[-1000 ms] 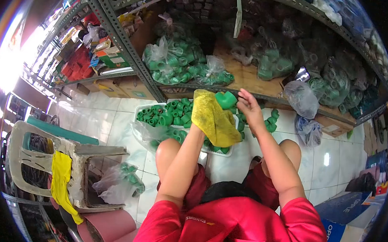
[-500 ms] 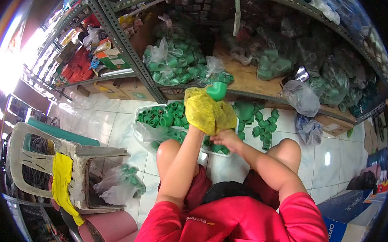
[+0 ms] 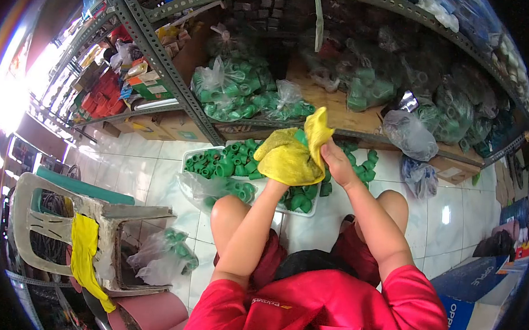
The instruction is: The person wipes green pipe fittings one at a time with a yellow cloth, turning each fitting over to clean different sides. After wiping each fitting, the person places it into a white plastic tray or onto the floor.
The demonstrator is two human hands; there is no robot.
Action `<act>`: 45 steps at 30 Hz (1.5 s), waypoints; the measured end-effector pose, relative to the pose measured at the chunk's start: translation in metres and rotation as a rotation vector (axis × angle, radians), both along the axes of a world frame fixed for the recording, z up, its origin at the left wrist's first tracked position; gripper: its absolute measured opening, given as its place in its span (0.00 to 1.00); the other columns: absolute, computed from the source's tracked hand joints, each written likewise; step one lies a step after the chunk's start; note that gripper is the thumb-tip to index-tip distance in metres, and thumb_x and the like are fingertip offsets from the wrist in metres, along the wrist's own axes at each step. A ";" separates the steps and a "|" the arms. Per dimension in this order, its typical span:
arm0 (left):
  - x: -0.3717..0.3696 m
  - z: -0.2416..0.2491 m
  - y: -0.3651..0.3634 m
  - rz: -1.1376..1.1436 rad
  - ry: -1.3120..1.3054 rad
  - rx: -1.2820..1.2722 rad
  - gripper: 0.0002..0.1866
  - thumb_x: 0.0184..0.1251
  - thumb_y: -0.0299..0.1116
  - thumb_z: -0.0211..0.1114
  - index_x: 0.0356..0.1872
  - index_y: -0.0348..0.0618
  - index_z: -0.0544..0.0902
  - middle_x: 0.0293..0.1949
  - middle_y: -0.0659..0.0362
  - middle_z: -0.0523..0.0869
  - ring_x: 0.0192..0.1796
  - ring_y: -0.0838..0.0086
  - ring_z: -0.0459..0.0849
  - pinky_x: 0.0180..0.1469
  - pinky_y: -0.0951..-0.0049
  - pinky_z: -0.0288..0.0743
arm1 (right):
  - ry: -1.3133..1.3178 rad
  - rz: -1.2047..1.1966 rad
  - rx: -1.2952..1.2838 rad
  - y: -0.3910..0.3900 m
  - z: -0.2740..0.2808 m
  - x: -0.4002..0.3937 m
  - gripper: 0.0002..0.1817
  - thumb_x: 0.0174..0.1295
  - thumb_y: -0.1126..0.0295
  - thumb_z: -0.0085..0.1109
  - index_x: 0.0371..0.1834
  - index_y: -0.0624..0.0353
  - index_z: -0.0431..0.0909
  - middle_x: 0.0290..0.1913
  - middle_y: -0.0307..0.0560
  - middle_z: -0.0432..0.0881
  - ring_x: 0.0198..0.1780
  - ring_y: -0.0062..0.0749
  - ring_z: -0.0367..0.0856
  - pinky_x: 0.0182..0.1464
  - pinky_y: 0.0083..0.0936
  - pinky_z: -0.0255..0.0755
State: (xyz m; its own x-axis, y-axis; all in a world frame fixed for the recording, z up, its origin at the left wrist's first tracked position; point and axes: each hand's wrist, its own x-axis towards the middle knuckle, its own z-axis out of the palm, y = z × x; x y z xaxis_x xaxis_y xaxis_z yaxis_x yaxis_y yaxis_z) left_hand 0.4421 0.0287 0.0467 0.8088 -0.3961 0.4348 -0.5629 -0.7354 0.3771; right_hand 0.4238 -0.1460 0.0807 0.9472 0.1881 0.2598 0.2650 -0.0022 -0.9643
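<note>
A yellow cloth point(image 3: 288, 163) covers nearly all of my left hand point(image 3: 277, 186), with only the wrist end showing. Through the cloth, that hand grips a green pipe elbow point(image 3: 301, 136), of which a small patch peeks out between the folds. My right hand point(image 3: 336, 162) presses a raised flap of the cloth against the elbow's right side, fingers closed on the fabric. Below the hands, a white tray point(image 3: 186, 160) holds many small green pipe fittings point(image 3: 224, 161). Larger green fittings point(image 3: 301, 201) sit in a tray section nearest my knees.
Loose green fittings point(image 3: 367, 168) lie on the tiled floor at right. Clear bags of fittings point(image 3: 235, 84) fill the metal shelf point(image 3: 163, 54) ahead. A plastic chair point(image 3: 44, 214) with another yellow cloth point(image 3: 85, 245) stands left, beside a bag point(image 3: 160, 252). A blue-white box point(image 3: 468, 292) is at right.
My right hand has risen from below the cloth to its right side and lifted a flap over the elbow. The elbow, exposed on top before, is now mostly wrapped.
</note>
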 end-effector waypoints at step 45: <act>-0.016 -0.004 -0.018 -0.189 0.910 -1.327 0.19 0.64 0.38 0.53 0.54 0.44 0.70 0.48 0.57 0.77 0.46 0.69 0.77 0.50 0.67 0.72 | -0.006 -0.331 0.108 0.024 -0.003 -0.002 0.22 0.62 0.59 0.48 0.53 0.64 0.65 0.46 0.47 0.73 0.45 0.32 0.72 0.49 0.27 0.65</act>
